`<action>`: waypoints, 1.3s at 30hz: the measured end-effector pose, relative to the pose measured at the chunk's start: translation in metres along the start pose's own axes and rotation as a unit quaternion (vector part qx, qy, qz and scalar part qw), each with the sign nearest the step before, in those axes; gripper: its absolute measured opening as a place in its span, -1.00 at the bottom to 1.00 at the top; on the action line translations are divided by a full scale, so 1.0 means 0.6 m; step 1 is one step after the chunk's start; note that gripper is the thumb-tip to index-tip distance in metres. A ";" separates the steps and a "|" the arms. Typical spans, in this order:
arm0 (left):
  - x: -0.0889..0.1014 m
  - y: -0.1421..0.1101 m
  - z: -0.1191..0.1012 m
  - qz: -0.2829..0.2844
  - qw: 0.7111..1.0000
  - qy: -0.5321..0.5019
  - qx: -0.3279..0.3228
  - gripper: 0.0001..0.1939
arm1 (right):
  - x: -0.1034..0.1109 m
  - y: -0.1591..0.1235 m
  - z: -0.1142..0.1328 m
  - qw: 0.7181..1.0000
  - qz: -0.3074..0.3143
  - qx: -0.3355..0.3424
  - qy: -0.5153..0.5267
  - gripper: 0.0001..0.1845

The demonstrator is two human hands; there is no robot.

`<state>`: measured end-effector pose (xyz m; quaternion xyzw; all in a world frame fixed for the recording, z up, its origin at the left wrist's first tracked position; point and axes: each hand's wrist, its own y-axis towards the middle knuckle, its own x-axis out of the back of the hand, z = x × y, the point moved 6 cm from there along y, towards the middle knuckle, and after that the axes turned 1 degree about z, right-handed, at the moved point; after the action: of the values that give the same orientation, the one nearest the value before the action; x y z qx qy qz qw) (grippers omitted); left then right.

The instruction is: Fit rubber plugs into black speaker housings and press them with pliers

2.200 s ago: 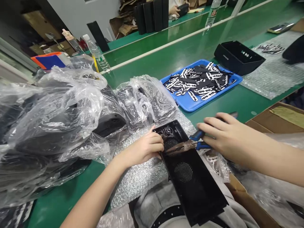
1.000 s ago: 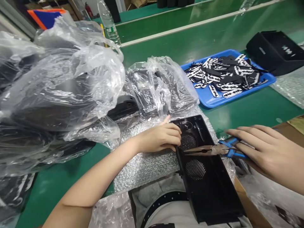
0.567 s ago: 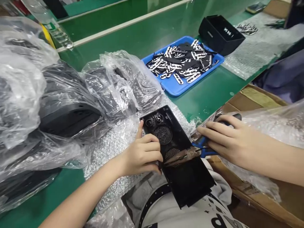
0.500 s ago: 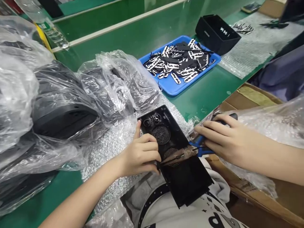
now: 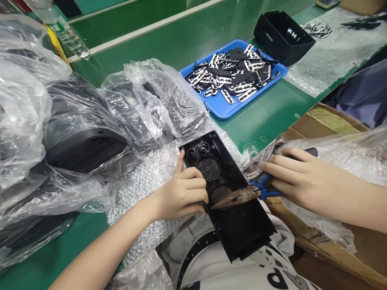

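Counted in the frame: two hands, one left hand (image 5: 181, 195) and one right hand (image 5: 302, 181). Lower centre: one pair of blue-handled long-nose pliers (image 5: 238, 195), one black panel (image 5: 242, 229) and two round mesh grilles (image 5: 208, 168) on that panel. Upper centre: one blue tray (image 5: 217, 108), its black-and-white pieces too many to count. Upper right: one black open box (image 5: 282, 38). Upper left: one plastic bottle (image 5: 65, 36).

The left hand (image 5: 181, 193) grips a black perforated panel (image 5: 242, 229) while the right hand (image 5: 305, 181) holds blue-handled pliers (image 5: 238, 195) across it.
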<state>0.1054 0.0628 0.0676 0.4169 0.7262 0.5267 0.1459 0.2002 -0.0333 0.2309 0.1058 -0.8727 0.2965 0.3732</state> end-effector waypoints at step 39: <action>0.002 -0.005 0.003 0.021 0.997 -0.074 -0.018 -0.80 | 0.004 -0.034 0.001 0.999 0.049 -0.002 0.023 -0.60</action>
<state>0.1045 0.0643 0.0645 0.4675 0.6949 0.5104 0.1952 0.2065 -0.0497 0.2415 0.0550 -0.8684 0.3156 0.3784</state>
